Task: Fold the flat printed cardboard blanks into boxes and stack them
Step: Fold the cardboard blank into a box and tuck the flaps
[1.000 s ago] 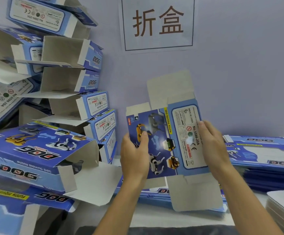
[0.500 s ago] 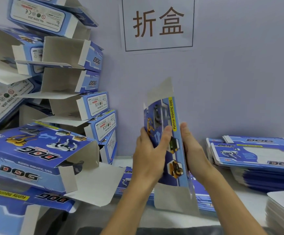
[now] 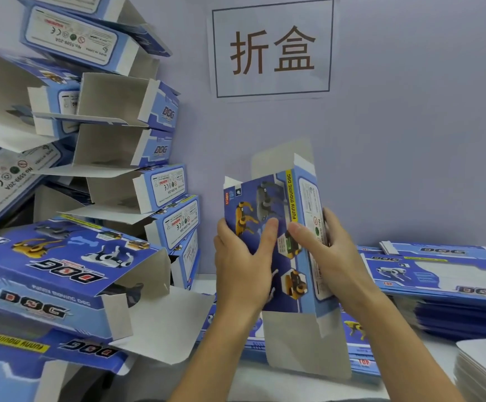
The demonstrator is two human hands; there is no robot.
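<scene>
folded boxes [image 3: 97, 198]: piled at left, pile cut off by frame edge | left hand [image 3: 243, 268]: fingers grip box [image 3: 276, 242], held upright above table [image 3: 294, 384] | right hand [image 3: 327, 256]: fingers grip its right side, fingertips hidden | flat blanks [image 3: 444, 274]: stacked right, partly cut off

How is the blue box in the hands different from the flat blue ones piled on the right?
The blue printed cardboard box stands upright, opened into a sleeve; the flat blue cardboard blanks lie collapsed in a pile. The left hand and right hand grip the box; nothing touches the blanks. Both show dog prints.
</scene>
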